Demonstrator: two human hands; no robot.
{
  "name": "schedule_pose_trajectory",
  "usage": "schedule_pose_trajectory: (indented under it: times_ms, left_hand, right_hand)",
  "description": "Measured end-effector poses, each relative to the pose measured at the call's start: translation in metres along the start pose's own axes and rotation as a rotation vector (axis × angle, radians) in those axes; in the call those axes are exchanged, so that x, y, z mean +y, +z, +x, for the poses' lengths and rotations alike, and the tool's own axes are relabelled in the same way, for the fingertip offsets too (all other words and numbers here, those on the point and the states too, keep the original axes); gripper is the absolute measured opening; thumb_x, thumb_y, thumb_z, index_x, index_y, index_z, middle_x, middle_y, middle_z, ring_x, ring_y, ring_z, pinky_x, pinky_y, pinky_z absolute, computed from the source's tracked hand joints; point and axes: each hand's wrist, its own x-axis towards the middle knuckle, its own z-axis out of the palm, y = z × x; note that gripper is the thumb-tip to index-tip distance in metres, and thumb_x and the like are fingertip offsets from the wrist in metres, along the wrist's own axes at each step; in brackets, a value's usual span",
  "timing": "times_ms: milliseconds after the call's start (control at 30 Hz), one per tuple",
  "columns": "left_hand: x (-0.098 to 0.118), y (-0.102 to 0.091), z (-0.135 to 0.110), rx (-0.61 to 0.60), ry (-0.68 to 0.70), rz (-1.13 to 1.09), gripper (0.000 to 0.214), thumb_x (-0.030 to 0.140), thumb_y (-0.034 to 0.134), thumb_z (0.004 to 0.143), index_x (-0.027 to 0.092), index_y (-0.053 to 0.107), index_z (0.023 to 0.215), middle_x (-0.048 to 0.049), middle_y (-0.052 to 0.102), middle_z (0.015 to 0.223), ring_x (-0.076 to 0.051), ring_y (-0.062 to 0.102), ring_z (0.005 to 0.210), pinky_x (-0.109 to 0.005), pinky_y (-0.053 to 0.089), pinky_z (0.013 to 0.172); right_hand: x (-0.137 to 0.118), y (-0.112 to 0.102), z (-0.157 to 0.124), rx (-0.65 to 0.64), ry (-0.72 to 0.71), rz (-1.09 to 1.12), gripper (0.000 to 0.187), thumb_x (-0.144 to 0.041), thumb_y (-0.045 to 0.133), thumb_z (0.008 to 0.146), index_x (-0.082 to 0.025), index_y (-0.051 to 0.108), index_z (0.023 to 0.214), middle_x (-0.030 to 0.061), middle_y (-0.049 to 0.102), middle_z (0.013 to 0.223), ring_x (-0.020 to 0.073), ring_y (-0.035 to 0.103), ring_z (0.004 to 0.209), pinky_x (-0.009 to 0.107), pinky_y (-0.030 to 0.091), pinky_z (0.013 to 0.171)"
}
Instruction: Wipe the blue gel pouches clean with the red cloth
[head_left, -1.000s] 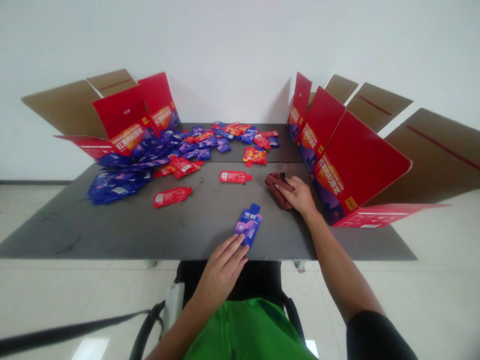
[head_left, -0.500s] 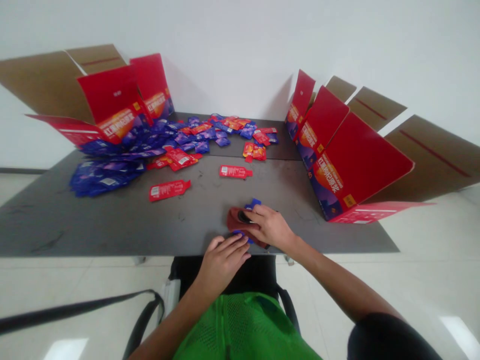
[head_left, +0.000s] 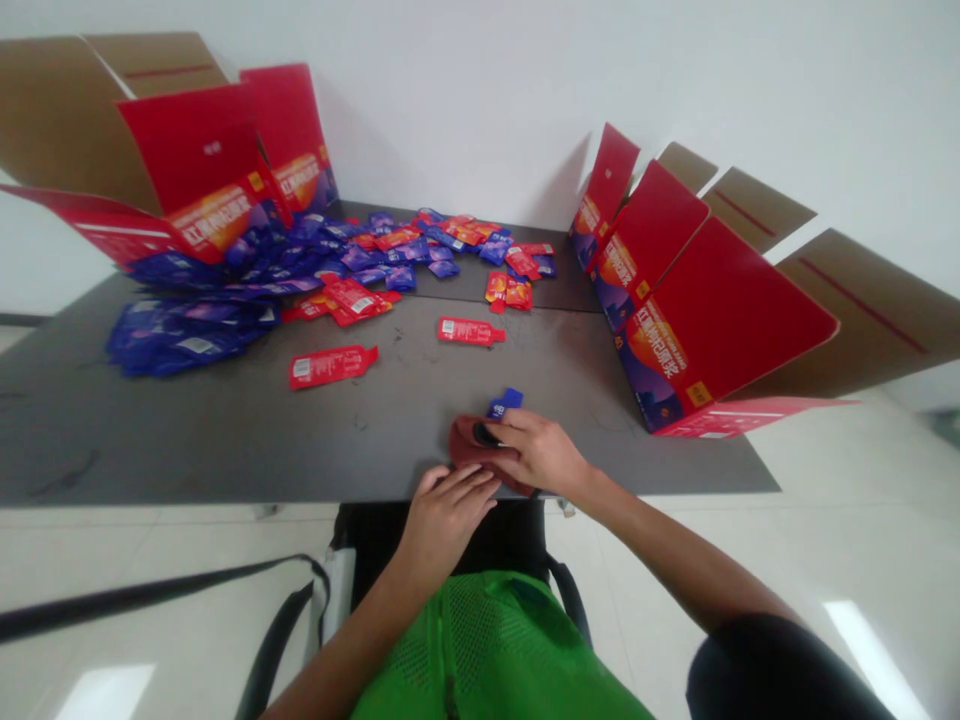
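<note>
My right hand (head_left: 547, 455) is closed on a reddish-brown cloth (head_left: 460, 440) near the table's front edge. A small black object (head_left: 484, 434) shows at its fingertips, its kind unclear. Under the cloth lies a blue pouch (head_left: 508, 400), with only its narrow end sticking out at the far side. My left hand (head_left: 446, 520) rests with fingers stretched out at the cloth's near side, fingertips touching it. Beyond the hands, one red pouch (head_left: 469, 332) lies flat, and another red pouch (head_left: 334, 367) lies farther left.
Open red cartons (head_left: 720, 320) stand along the right side, flaps raised. More open cartons (head_left: 187, 150) stand at the back left, beside a spread heap of blue and red pouches (head_left: 360, 260). A stack of blue pouches (head_left: 187, 335) lies on the grey table (head_left: 225, 440). A wall is behind.
The view has shifted slightly. The cloth has moved nearer, baring more of the blue pouch's far end and covering its near part. Both hands keep nearly the same pose.
</note>
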Motion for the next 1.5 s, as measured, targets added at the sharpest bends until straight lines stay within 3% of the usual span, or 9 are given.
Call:
schedule_pose_trajectory:
  times_ms: [167, 300, 433, 533, 667, 900, 1100, 1333, 1500]
  left_hand:
    - [0.001, -0.002, 0.002, 0.0, 0.012, -0.018, 0.022, 0.024, 0.057, 0.103, 0.023, 0.069, 0.121, -0.0029, 0.072, 0.129, -0.021, 0.067, 0.121, -0.04, 0.04, 0.093]
    - [0.001, -0.001, 0.001, 0.009, -0.008, -0.034, 0.021, 0.024, 0.057, 0.103, 0.023, 0.069, 0.121, -0.0031, 0.073, 0.128, -0.021, 0.067, 0.12, -0.04, 0.04, 0.093]
    - [0.001, 0.001, 0.001, 0.018, -0.032, -0.035, 0.017, 0.025, 0.058, 0.102, 0.023, 0.071, 0.114, -0.0023, 0.077, 0.117, -0.022, 0.071, 0.109, -0.041, 0.04, 0.095]
    - [0.002, 0.0, 0.001, 0.012, -0.028, -0.049, 0.02, 0.025, 0.057, 0.103, 0.023, 0.07, 0.118, -0.0026, 0.074, 0.124, -0.021, 0.068, 0.117, -0.041, 0.039, 0.095]
    - [0.002, -0.001, 0.002, 0.014, -0.027, -0.055, 0.021, 0.025, 0.056, 0.103, 0.023, 0.07, 0.12, -0.0027, 0.073, 0.127, -0.02, 0.067, 0.12, -0.039, 0.041, 0.094]
    - [0.0, 0.002, 0.001, 0.032, -0.033, -0.051, 0.019, 0.025, 0.057, 0.103, 0.022, 0.072, 0.114, -0.0021, 0.078, 0.115, -0.021, 0.071, 0.109, -0.04, 0.041, 0.093]
    - [0.0, 0.001, 0.0, 0.002, -0.037, -0.059, 0.021, 0.022, 0.059, 0.101, 0.024, 0.071, 0.118, -0.0016, 0.073, 0.128, -0.019, 0.067, 0.119, -0.038, 0.041, 0.094]
    - [0.0, 0.002, 0.0, 0.004, -0.034, -0.045, 0.02, 0.023, 0.06, 0.101, 0.024, 0.071, 0.118, -0.0017, 0.075, 0.123, -0.02, 0.069, 0.116, -0.039, 0.04, 0.096]
    - [0.0, -0.001, 0.002, -0.015, -0.021, -0.053, 0.022, 0.021, 0.06, 0.101, 0.024, 0.071, 0.119, -0.0014, 0.072, 0.13, -0.019, 0.067, 0.12, -0.038, 0.041, 0.095]
  right_hand:
    - [0.044, -0.012, 0.023, 0.051, 0.2, -0.152, 0.032, -0.043, 0.058, 0.1, -0.021, 0.069, 0.121, 0.0058, 0.064, 0.093, 0.0186, 0.059, 0.083, 0.027, 0.043, 0.068]
    - [0.019, -0.02, 0.019, 0.127, 0.14, -0.12, 0.033, -0.041, 0.053, 0.102, -0.019, 0.068, 0.122, 0.0066, 0.063, 0.092, 0.0189, 0.058, 0.084, 0.028, 0.043, 0.069]
    - [-0.009, -0.002, 0.006, 0.029, -0.027, -0.024, 0.034, -0.043, 0.053, 0.102, -0.021, 0.067, 0.124, 0.0066, 0.065, 0.096, 0.0188, 0.06, 0.088, 0.028, 0.045, 0.072]
    - [0.013, 0.002, 0.016, -0.01, 0.09, -0.053, 0.034, -0.044, 0.056, 0.101, -0.023, 0.068, 0.125, 0.0053, 0.065, 0.095, 0.0178, 0.06, 0.085, 0.027, 0.044, 0.07]
    - [0.043, -0.015, 0.036, 0.002, 0.23, -0.163, 0.034, -0.045, 0.057, 0.1, -0.023, 0.07, 0.122, 0.0063, 0.065, 0.096, 0.0194, 0.06, 0.087, 0.027, 0.042, 0.069]
    - [-0.002, -0.001, 0.012, -0.007, 0.003, 0.024, 0.031, -0.04, 0.056, 0.1, -0.022, 0.067, 0.123, 0.0058, 0.063, 0.094, 0.0189, 0.06, 0.086, 0.028, 0.047, 0.072]
    - [0.047, -0.005, 0.027, 0.093, 0.269, -0.059, 0.033, -0.043, 0.056, 0.1, -0.021, 0.071, 0.12, 0.0066, 0.063, 0.091, 0.0197, 0.06, 0.083, 0.028, 0.045, 0.069]
    - [0.003, 0.001, 0.007, 0.074, 0.034, 0.068, 0.03, -0.038, 0.053, 0.101, -0.019, 0.07, 0.117, 0.0067, 0.063, 0.092, 0.0201, 0.06, 0.087, 0.029, 0.048, 0.075]
    - [0.037, -0.005, 0.028, 0.023, 0.215, -0.009, 0.03, -0.038, 0.058, 0.099, -0.021, 0.071, 0.121, 0.0062, 0.064, 0.092, 0.0199, 0.061, 0.084, 0.028, 0.047, 0.07]
